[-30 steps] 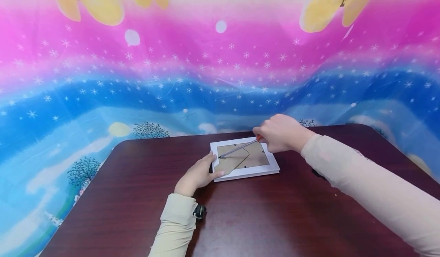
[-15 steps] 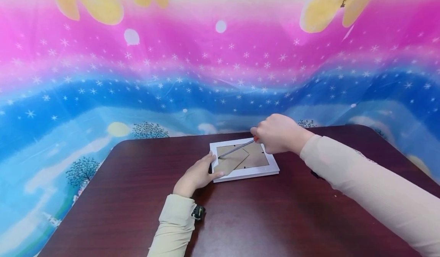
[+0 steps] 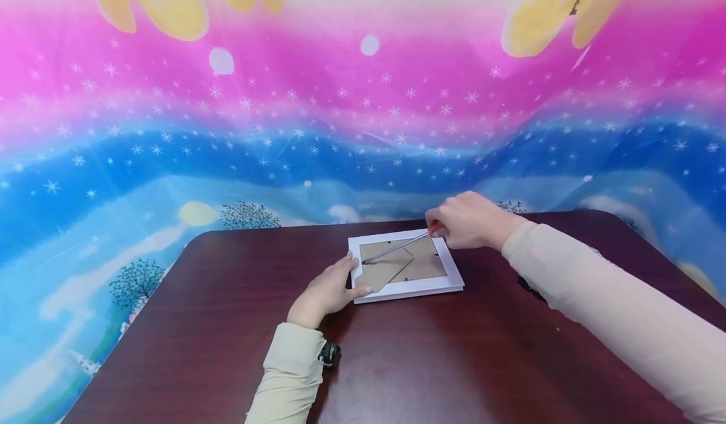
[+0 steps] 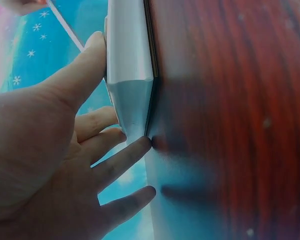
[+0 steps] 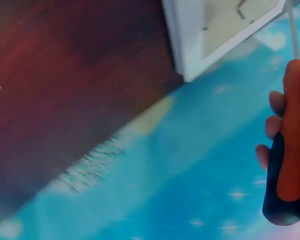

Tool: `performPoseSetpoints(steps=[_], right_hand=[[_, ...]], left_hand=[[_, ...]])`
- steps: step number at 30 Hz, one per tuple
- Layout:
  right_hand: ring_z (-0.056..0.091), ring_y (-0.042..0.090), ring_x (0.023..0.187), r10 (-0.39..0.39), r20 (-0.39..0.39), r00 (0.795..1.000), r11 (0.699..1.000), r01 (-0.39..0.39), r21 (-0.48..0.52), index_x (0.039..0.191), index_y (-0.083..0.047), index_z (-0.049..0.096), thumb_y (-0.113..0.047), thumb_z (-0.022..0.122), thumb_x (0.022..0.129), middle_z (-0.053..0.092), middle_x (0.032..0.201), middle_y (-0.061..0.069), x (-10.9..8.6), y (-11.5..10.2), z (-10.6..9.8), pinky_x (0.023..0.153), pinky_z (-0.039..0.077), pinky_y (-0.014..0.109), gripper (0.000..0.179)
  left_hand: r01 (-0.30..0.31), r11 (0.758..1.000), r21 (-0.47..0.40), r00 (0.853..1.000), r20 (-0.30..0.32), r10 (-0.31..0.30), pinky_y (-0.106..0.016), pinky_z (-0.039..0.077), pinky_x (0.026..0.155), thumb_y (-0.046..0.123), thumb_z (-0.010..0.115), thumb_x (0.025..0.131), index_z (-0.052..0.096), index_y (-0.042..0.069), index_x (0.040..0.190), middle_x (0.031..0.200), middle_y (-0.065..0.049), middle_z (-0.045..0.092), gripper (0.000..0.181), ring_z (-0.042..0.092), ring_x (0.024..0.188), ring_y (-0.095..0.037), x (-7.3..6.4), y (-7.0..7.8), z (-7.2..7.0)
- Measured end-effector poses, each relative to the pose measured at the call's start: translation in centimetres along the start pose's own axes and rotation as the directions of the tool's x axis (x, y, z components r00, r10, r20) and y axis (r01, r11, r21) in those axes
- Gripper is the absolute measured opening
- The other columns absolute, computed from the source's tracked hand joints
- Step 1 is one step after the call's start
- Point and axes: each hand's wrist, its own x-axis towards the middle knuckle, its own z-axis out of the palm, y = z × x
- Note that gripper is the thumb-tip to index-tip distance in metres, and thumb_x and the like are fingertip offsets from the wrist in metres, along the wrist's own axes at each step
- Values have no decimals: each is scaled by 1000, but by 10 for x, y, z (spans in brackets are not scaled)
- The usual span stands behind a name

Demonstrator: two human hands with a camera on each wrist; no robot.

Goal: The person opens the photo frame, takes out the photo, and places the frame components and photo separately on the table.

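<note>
A white picture frame point(image 3: 426, 288) lies face down, its brown backing board point(image 3: 428, 264) and small dark metal tabs point(image 3: 437, 254) showing. My right hand point(image 3: 472, 220) grips the orange-and-black handle of a screwdriver point(image 5: 293, 135) above the far right part of the frame. Its thin shaft slants down leftward across the board, with the tip at the tab on the left edge. At the frame's left end is my left hand point(image 3: 322, 293), thumb on the near left corner. In the left wrist view its other fingers point(image 4: 122, 162) spread out nearly straight by the end edge.
The dark red wooden table point(image 3: 238, 323) has rounded far corners. Right behind it hangs a pink and blue cloth point(image 3: 295, 115) printed with snowflakes and trees. A dark wrist strap point(image 3: 329, 353) sits on the left sleeve.
My right hand moved slightly left, then back to the right with the screwdriver handle, while the tip stayed by the left tab. The left hand kept its place at the frame.
</note>
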Motion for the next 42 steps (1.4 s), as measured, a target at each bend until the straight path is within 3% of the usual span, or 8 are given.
performPoseSetpoints(steps=[6,11,16,21,27,36,39,42], right_hand=[[40,8,50,-64,62,996,977,75,-197,70,-17,60,-8,64,77,52,60,-10,18,-36,-37,49,41,27,12],[26,11,52,-94,128,987,910,138,-392,57,-20,39,-8,60,70,31,53,-8,34,-67,-56,48,38,29,28],[41,12,51,-106,187,977,848,187,-497,60,-19,53,-15,65,76,49,56,-6,47,-90,-65,59,52,31,20],[46,13,55,-121,225,967,789,232,-569,71,-18,66,-19,64,81,59,65,-3,56,-107,-70,61,52,31,9],[48,13,58,-106,295,950,688,284,-668,88,-21,74,-28,60,87,62,70,-4,63,-128,-72,57,48,28,16],[64,14,63,-136,358,924,443,380,-812,100,-22,76,-31,61,89,71,87,-3,64,-166,-64,60,56,31,20],[64,15,62,-136,367,920,405,390,-827,102,-22,75,-30,63,88,71,87,-3,63,-172,-63,62,57,32,20],[65,16,67,-134,364,922,431,384,-816,104,-23,75,-31,63,89,71,89,-3,62,-169,-63,63,57,33,21]], left_hand=[[12,1000,-16,1000,4,-12,-50,32,112,36,67,95,40,1,150,161,-15,24,71,29,145,-32,-1,1,-2],[6,1000,-14,1000,4,-6,-50,33,112,36,68,94,41,0,149,160,-17,25,71,30,145,-32,-1,2,-1],[-2,1000,-11,1000,-9,2,-49,35,111,36,68,94,42,0,149,160,-17,27,71,32,144,-32,0,1,1],[13,1000,1,1000,-3,-13,-50,33,111,37,68,94,41,2,150,160,-15,27,71,31,144,-32,1,2,1],[21,1000,-2,1000,6,-21,-50,32,112,36,67,95,39,3,151,161,-14,25,71,29,145,-32,2,1,2],[-106,994,-37,993,-47,105,-50,42,104,29,68,95,40,12,150,146,-11,49,64,47,134,-30,0,-3,1],[-124,992,-35,991,-53,122,-49,43,103,29,68,95,40,14,150,143,-11,52,63,49,131,-29,-1,-3,2],[-123,992,-33,991,-50,121,-50,42,103,29,68,95,40,12,150,144,-11,51,64,49,132,-30,-1,-1,2]])
